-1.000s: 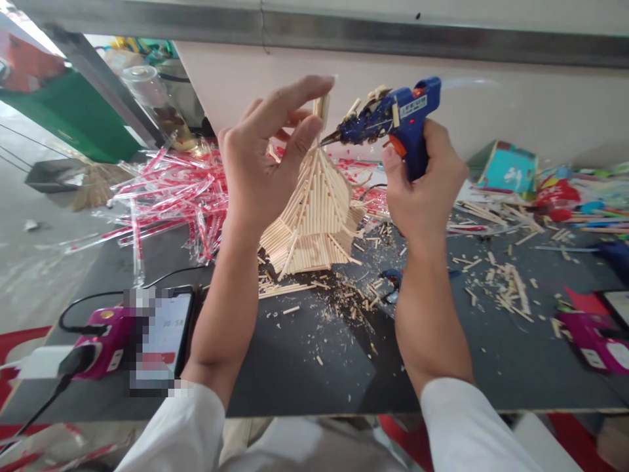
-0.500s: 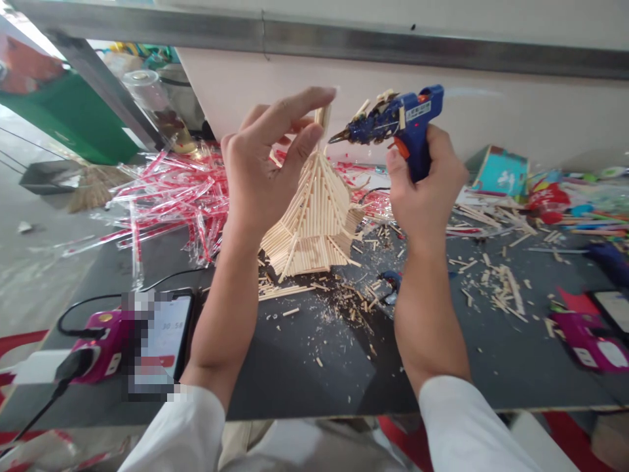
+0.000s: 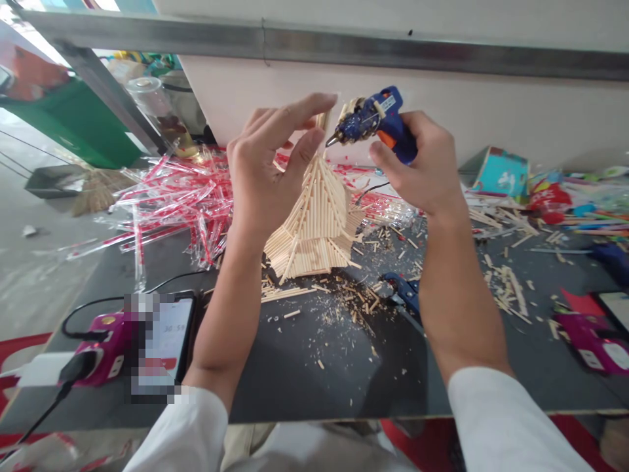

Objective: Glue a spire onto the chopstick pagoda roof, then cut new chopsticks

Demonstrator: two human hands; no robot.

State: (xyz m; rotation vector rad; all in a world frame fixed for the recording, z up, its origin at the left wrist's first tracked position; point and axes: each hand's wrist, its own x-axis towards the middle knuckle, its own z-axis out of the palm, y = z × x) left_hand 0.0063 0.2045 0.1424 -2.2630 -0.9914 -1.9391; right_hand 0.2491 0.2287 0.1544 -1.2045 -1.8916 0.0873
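Observation:
A roof-shaped model made of thin wooden sticks [image 3: 314, 216] stands on the dark table, a short bundle of sticks [image 3: 322, 120] rising from its peak. My left hand [image 3: 275, 151] is closed around that bundle, with thumb and fingers on either side of it. In my right hand [image 3: 422, 157] is a blue hot glue gun [image 3: 373, 118], its body crusted with glue and stick bits. The gun's metal nozzle points left and down, close to the base of the bundle near my left thumb; whether it touches cannot be made out.
Red-and-clear plastic wrappers [image 3: 181, 196] lie heaped at left. Blue-handled pliers [image 3: 405, 292] rest among stick scraps [image 3: 358, 295]. A phone [image 3: 171, 341] and a purple power strip [image 3: 105, 347] sit front left; another purple strip [image 3: 594, 341] is at right. A metal bar [image 3: 314, 49] crosses behind.
My right hand has turned and brought the glue gun left, its nozzle now lower and nearer the bundle's base. The pliers have come into fuller view. My left hand has barely moved.

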